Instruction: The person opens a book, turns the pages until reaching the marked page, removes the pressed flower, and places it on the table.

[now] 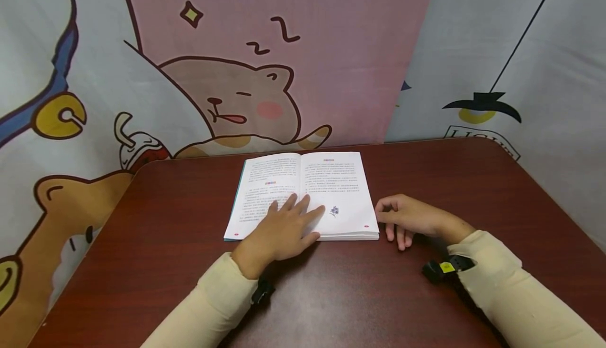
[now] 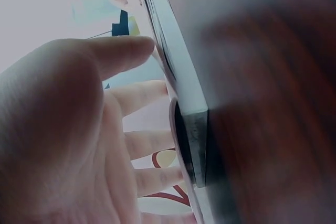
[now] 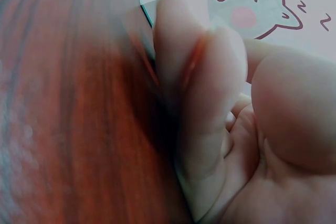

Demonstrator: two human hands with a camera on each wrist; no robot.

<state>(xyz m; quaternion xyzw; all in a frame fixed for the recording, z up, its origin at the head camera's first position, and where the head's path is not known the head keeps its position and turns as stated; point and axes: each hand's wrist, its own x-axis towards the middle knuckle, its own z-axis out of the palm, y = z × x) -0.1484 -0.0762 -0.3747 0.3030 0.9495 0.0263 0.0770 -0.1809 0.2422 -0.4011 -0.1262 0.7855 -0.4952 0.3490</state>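
Observation:
An open book (image 1: 331,179) with printed pages and a small flower drawing lies on the table. My left hand (image 1: 284,229) rests over its lower middle, fingers spread across both pages and thumb near the bottom edge. In the left wrist view, the fingertips (image 2: 170,135) meet the page surface, and the book's thick lower edge (image 2: 184,77) shows beside them. At the book's right edge is my right hand (image 1: 412,216), its thumb and forefinger close to the page side and the other fingers loosely bent towards the tabletop. Those bent fingers (image 3: 207,98) hide part of the book in the right wrist view.
The dark red-brown wooden table (image 1: 165,264) has rounded far corners. Behind it hangs a cloth backdrop (image 1: 355,63) printed with a sleeping cartoon bear. A black wrist strap with a device (image 1: 437,270) sits at the right sleeve, another device (image 1: 262,291) at the left.

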